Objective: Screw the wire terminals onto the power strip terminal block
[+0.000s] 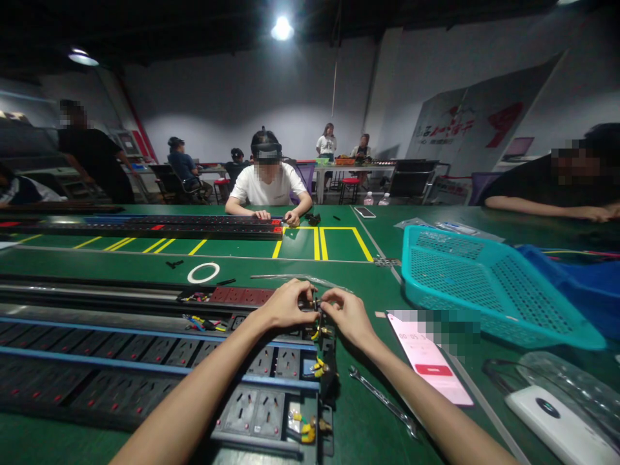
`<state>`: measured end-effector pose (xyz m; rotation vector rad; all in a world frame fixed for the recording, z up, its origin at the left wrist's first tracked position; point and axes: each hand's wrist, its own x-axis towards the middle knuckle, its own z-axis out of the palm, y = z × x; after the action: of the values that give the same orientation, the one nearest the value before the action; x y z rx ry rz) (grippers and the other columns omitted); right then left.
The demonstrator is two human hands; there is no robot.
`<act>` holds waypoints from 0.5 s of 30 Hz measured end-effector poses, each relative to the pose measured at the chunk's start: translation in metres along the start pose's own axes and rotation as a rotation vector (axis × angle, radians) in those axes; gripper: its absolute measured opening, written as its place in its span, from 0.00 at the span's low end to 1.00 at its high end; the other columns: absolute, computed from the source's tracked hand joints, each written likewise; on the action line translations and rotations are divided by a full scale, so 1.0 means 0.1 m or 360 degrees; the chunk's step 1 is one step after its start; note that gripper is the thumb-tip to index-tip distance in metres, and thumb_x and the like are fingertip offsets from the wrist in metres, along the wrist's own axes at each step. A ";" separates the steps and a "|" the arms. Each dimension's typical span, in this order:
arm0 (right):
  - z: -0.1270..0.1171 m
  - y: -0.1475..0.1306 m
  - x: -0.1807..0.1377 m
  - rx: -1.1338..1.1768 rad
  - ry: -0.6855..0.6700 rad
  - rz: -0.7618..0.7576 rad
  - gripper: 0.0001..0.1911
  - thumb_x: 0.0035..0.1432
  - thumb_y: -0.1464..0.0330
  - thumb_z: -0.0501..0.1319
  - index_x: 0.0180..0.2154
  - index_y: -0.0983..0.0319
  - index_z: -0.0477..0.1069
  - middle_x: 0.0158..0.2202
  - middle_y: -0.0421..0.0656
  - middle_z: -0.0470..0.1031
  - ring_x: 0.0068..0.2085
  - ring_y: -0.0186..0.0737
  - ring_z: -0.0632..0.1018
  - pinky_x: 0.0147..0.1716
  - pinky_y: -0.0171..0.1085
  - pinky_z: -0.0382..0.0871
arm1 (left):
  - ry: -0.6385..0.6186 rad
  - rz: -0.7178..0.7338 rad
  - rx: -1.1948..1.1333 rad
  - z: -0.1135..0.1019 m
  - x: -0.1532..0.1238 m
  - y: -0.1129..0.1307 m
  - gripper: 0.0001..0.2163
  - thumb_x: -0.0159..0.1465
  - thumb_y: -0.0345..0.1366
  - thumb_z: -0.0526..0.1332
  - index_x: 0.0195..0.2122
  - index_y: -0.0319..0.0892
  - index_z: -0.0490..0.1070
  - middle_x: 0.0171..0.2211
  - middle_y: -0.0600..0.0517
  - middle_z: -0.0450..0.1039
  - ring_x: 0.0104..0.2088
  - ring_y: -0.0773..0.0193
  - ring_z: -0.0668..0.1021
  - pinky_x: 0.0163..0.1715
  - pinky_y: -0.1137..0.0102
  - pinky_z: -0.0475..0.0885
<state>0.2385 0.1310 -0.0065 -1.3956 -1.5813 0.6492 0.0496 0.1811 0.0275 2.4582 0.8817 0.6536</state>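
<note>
At the near ends of several long socket strips, my left hand (289,305) and my right hand (347,314) meet with bent, closed fingers. Both pinch at a small dark and metallic part (317,305), too small and too covered to name. Below them, the end of a socket strip (285,363) shows yellow-green wires (320,367) and a black end plate. Nearer to me lies another strip (254,410) with black sockets and a brass-coloured fitting. A strip with dark red sockets (242,296) passes just beyond my left hand. An open-ended wrench (382,400) lies beside my right forearm.
On the right are a turquoise basket (411,294), a phone (431,368) with a pink screen and a white power bank (557,423). A white ring (203,273) lies on the green table (242,258). Across it, a person (266,184) handles another strip (232,229).
</note>
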 end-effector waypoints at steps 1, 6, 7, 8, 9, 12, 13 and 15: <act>0.01 0.00 0.00 0.0008 0.0015 0.0003 0.09 0.53 0.65 0.60 0.33 0.61 0.76 0.32 0.44 0.81 0.27 0.39 0.74 0.29 0.36 0.65 | 0.0001 0.0000 -0.0003 0.00 0.00 0.00 0.11 0.53 0.37 0.70 0.31 0.42 0.67 0.39 0.50 0.75 0.42 0.54 0.76 0.45 0.65 0.69; 0.06 0.03 -0.01 0.0091 0.0046 0.0012 0.08 0.53 0.66 0.62 0.34 0.62 0.76 0.33 0.44 0.81 0.26 0.38 0.74 0.28 0.36 0.66 | -0.0001 0.0011 -0.0017 0.00 0.00 0.01 0.12 0.53 0.38 0.70 0.31 0.43 0.67 0.40 0.50 0.75 0.42 0.55 0.76 0.43 0.66 0.70; 0.07 0.04 -0.01 0.0114 0.0043 0.0013 0.08 0.54 0.66 0.62 0.34 0.62 0.76 0.33 0.43 0.81 0.26 0.38 0.74 0.28 0.36 0.66 | 0.0001 0.0012 -0.0016 0.00 0.00 0.01 0.12 0.53 0.38 0.70 0.31 0.43 0.67 0.40 0.50 0.75 0.42 0.55 0.76 0.43 0.66 0.70; 0.09 0.06 -0.01 0.0138 0.0037 0.0016 0.07 0.54 0.67 0.62 0.34 0.62 0.76 0.32 0.43 0.81 0.26 0.37 0.74 0.27 0.35 0.66 | 0.0004 0.0012 -0.0013 0.00 0.00 0.02 0.12 0.53 0.37 0.70 0.31 0.43 0.67 0.40 0.50 0.75 0.42 0.55 0.75 0.43 0.66 0.70; 0.11 0.08 -0.01 0.0163 0.0026 0.0020 0.06 0.55 0.68 0.62 0.35 0.63 0.76 0.32 0.42 0.80 0.25 0.36 0.74 0.26 0.35 0.66 | 0.0007 0.0012 -0.0011 0.00 0.00 0.02 0.11 0.53 0.37 0.70 0.31 0.43 0.67 0.40 0.50 0.75 0.42 0.55 0.75 0.43 0.65 0.70; 0.16 0.14 -0.01 0.0226 -0.0016 0.0032 0.05 0.59 0.68 0.64 0.37 0.64 0.74 0.32 0.40 0.78 0.24 0.33 0.73 0.25 0.34 0.67 | 0.0014 0.0012 -0.0006 0.01 0.00 0.01 0.11 0.53 0.37 0.69 0.31 0.43 0.67 0.39 0.51 0.75 0.41 0.55 0.75 0.43 0.66 0.70; 0.18 0.16 -0.01 0.0241 -0.0030 0.0032 0.06 0.61 0.67 0.65 0.38 0.64 0.74 0.33 0.39 0.77 0.26 0.33 0.74 0.26 0.34 0.69 | 0.0017 0.0011 -0.0006 0.01 0.00 0.01 0.11 0.53 0.37 0.69 0.31 0.43 0.67 0.39 0.51 0.75 0.41 0.55 0.75 0.43 0.66 0.70; 0.19 0.19 0.00 0.0260 -0.0061 0.0029 0.08 0.65 0.65 0.64 0.40 0.65 0.73 0.36 0.40 0.77 0.30 0.34 0.77 0.31 0.36 0.73 | 0.0023 0.0006 -0.0005 0.02 0.00 0.00 0.11 0.53 0.37 0.69 0.31 0.42 0.67 0.40 0.50 0.75 0.41 0.55 0.75 0.44 0.65 0.69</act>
<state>0.2308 0.1388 -0.0310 -1.2846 -1.5112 0.8023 0.0504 0.1809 0.0260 2.4560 0.8809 0.6742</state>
